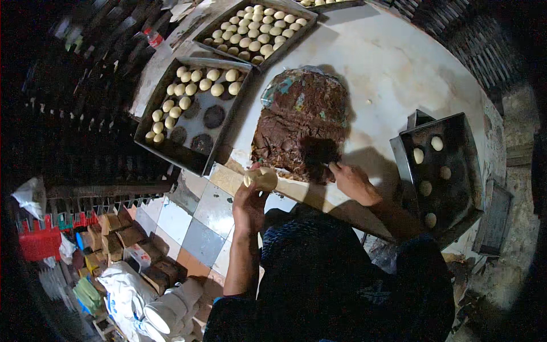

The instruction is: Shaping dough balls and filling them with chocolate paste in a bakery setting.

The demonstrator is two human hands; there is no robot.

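Pale dough, a flattened round (pixel 261 179), sits cupped in my left hand (pixel 249 200) just off the tabletop (pixel 393 62) edge. Beyond and to its right lies the dark brown filling slab (pixel 302 122), long axis running away from me; my right hand (pixel 353 182) is nearer, closed on a small tool at its near edge, tip lost in shadow.

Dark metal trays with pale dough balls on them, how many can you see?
4: one dark metal tray left of the brown filling block, one behind it, another cut off at the top edge, one on the right.
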